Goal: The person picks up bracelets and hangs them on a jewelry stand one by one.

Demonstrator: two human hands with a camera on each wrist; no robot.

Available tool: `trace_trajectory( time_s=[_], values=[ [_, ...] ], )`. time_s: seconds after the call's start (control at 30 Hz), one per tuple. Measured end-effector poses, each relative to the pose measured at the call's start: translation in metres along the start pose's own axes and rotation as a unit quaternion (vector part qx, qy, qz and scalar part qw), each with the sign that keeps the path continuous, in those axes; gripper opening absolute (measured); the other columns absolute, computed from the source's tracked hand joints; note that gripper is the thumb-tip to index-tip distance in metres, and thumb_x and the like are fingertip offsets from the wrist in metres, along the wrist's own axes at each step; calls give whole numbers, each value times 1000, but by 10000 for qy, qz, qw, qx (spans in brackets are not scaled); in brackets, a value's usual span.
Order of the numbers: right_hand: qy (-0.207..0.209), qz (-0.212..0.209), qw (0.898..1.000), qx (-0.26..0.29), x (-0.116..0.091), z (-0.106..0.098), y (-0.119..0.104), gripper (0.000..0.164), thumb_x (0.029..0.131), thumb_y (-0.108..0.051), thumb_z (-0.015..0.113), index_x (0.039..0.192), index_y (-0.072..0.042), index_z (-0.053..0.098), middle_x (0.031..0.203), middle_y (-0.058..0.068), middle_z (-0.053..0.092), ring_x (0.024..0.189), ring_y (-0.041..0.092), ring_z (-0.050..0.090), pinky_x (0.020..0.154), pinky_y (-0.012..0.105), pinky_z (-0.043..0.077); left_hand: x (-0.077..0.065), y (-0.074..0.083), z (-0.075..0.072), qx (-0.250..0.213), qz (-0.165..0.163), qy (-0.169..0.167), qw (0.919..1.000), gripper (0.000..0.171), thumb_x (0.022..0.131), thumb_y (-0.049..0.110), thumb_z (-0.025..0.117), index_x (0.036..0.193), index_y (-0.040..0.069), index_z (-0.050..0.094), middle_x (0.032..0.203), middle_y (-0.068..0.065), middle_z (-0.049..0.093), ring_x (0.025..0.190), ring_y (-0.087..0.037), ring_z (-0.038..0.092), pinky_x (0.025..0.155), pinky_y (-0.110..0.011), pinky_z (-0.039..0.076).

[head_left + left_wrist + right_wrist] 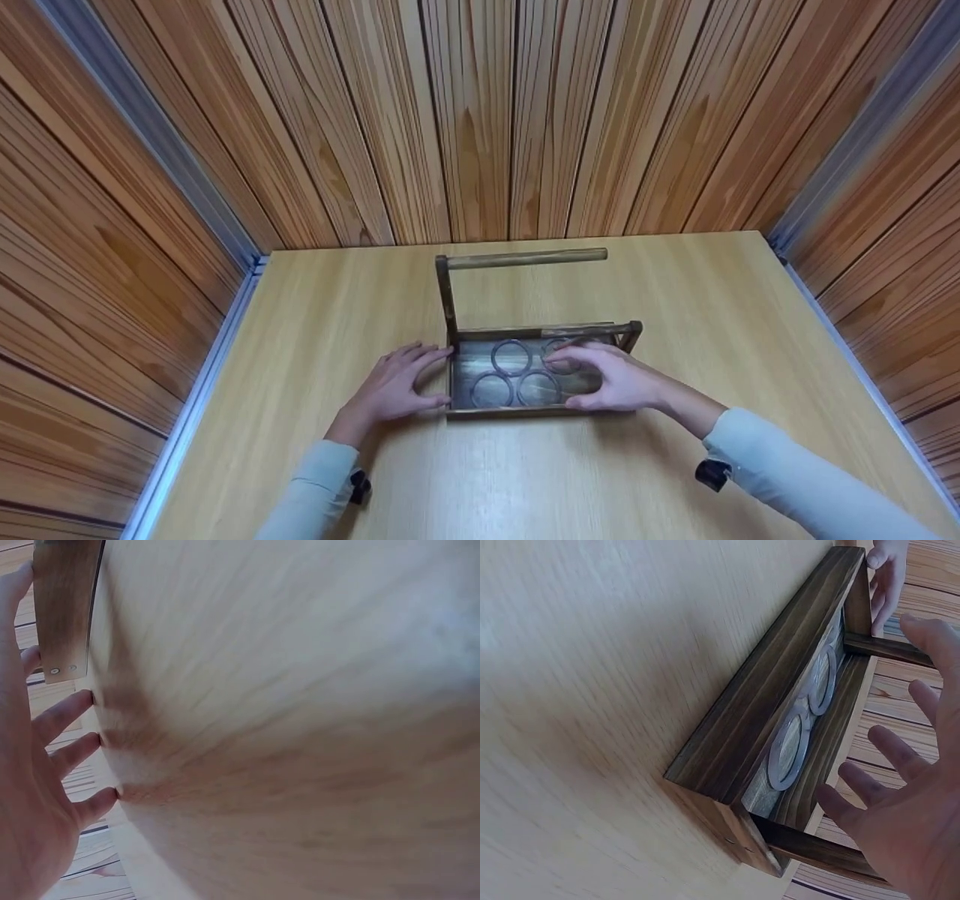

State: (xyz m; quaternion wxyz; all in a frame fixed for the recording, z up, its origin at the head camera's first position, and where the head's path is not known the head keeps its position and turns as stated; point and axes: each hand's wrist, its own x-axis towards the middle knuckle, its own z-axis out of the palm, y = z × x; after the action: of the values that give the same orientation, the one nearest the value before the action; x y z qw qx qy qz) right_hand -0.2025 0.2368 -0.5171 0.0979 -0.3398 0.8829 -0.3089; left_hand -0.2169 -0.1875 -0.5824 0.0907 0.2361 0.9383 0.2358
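A shallow dark wooden box (pixel 495 413) stands on the table with several thin greyish rings (pixel 494 360) flat on its floor. From its left end rises a post (pixel 447 304) carrying a round rod (pixel 525 257) out to the right; a second bar (pixel 592 328) sits lower at the right end. My left hand (pixel 394 382) is spread at the left end, thumb and index touching it; the left wrist view shows its other fingertips (pixel 99 802) against the table. Over the right end hovers my right hand (pixel 619 379), fingers apart, covering part of one ring.
The pale wooden table (pixel 360 300) runs back to a wood-plank wall (pixel 480 135). Plank walls also close off both sides, with metal rails (pixel 210 397) along the table's left and right edges. Dark bands (pixel 711 474) are worn at both sleeves.
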Motion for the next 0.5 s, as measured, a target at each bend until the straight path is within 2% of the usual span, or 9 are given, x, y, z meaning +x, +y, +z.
trace_trajectory(
  time_s=[0.2, 0.5],
  values=[
    [-17, -48, 10000, 55, 7, 1, 4, 65, 92, -25, 91, 152, -12, 68, 154, 10, 73, 145, 43, 66, 121, 71, 50, -1, 1, -1, -36, 12, -31, 10000, 88, 96, 71, 74, 172, 34, 48, 178, -18, 48, 169, -50, 36, 133, -80, 31],
    [-469, 143, 9969, 608, 16, -4, 6, 70, 91, -8, 91, 156, -9, 65, 167, 18, 62, 156, 47, 57, 129, 71, 44, -2, 1, -2, -120, -12, -81, 9999, 89, 96, 69, 75, 173, 33, 47, 179, -16, 47, 171, -50, 33, 135, -79, 28]
  ],
)
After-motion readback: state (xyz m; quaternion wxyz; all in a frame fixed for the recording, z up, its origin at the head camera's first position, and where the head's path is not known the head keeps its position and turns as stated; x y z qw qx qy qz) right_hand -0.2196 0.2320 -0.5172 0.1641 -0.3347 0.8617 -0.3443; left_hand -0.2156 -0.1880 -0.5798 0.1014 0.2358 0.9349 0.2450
